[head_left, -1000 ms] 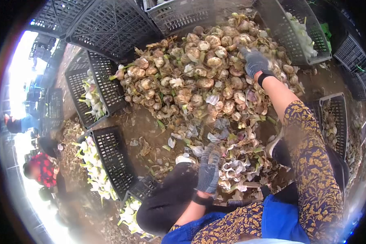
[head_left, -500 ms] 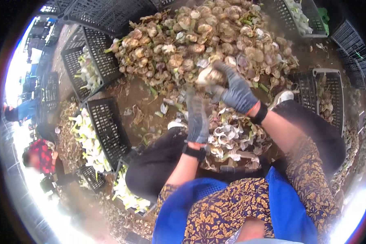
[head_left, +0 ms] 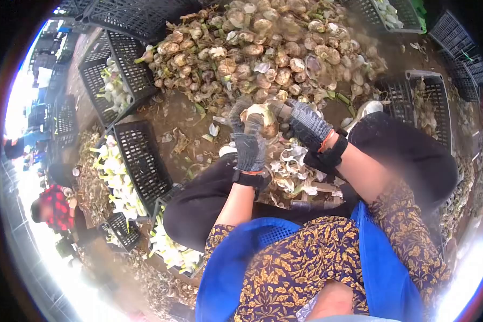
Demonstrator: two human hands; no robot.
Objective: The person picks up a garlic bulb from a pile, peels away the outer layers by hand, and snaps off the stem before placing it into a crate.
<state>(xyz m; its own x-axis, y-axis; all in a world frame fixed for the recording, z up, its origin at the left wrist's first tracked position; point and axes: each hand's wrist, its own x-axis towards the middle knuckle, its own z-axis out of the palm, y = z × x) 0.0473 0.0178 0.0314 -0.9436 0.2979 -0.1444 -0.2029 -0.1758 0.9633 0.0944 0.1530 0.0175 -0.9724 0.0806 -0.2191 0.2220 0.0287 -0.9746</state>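
In grey gloves, both my hands meet around one garlic bulb [head_left: 258,114] just in front of the heap. My left hand [head_left: 247,137] has its fingers wrapped round the bulb's left and near side. From the right, my right hand [head_left: 305,122] grips the same bulb with its fingers closed at the upper right. The big garlic heap [head_left: 263,48] lies beyond my hands, brown and dirty. Below them, between my legs, are white peeled skins [head_left: 292,166] on the ground.
Black crates with trimmed white garlic stand at the left [head_left: 142,161] and upper left [head_left: 131,70]. Another crate [head_left: 445,107] is at the right, and one with garlic [head_left: 408,16] at the upper right. A person in a red checked top [head_left: 56,206] sits far left.
My left hand has risen and closed on the bulb. My right hand has drawn back towards me with the bulb. The view has shifted slightly.
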